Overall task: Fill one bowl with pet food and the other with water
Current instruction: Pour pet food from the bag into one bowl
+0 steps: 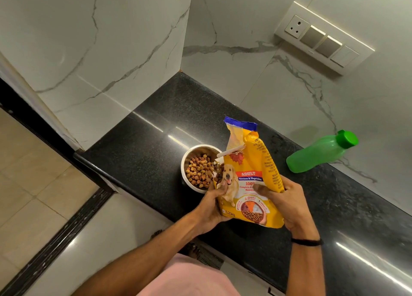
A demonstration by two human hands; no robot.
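The black stone counter is carrying everything, running into a corner of marble-look wall. The yellow pet food bag is being held just above it, right beside the bowl. Its long axis is running from the base near the person up and away towards the wall, close to upright, with the sealed blue top edge pointing away. A torn opening on its left side is facing the bowl, and pieces are showing at that mouth. The bag is looking soft and crinkly, heavy low down where the food is settling, so it is likely handling best with one hand at each lower side and the tilt controlled from there. The green bottle is standing well apart to the right against the wall, cap on. The steel bowl is sitting left of the bag, already holding plenty of kibble. A second bowl is not showing. The right hand is gripping the bag's right side, fingers curling behind and thumb on the front. The left hand is pinching the lower left edge, thumb pressing the printed face
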